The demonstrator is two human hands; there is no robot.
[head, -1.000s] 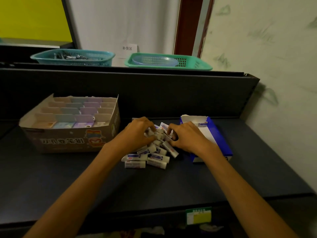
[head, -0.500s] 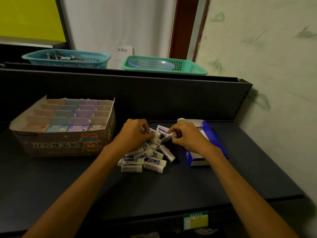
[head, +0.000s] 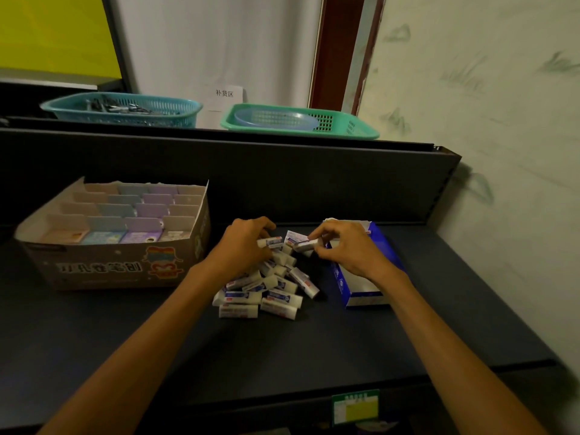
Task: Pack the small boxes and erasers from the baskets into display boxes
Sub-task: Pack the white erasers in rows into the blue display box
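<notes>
A pile of several white erasers with blue and red sleeves lies on the dark shelf. My left hand sits on the pile's far left side and grips one eraser between thumb and fingers. My right hand pinches another eraser just left of the blue display box, which lies open on the right. A brown cardboard display box at the left holds rows of small pastel boxes.
On the ledge behind stand a teal basket with dark metal items and a green basket with a pale lid inside. A raised dark back panel runs behind the shelf. The wall is at the right. A green-yellow label hangs at the shelf's front edge.
My right hand has lifted an eraser off the pile toward the blue box. My left hand has shifted slightly on the pile. The camera has tilted a little.
</notes>
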